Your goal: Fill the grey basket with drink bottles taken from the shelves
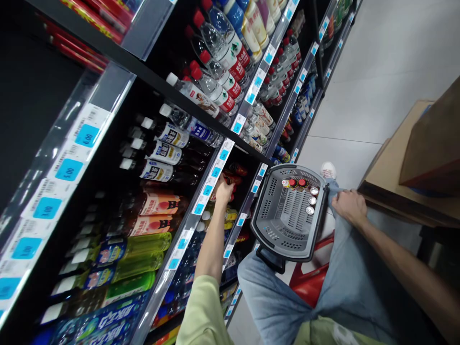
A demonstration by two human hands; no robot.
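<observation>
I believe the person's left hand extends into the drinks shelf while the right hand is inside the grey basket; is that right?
Not quite: the head view shows the right hand resting on the right leg, outside the grey basket. The left hand does extend into the drinks shelf.

The person wears a pale-green shirt (203,314) and light-blue jeans (271,292).

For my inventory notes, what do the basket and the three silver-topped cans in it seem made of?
Basket: probably matte grey plastic, by its dull, moulded-looking slotted walls.
Cans: likely shiny metal, at least the round tops, which look silvery; sides unclear.
</observation>
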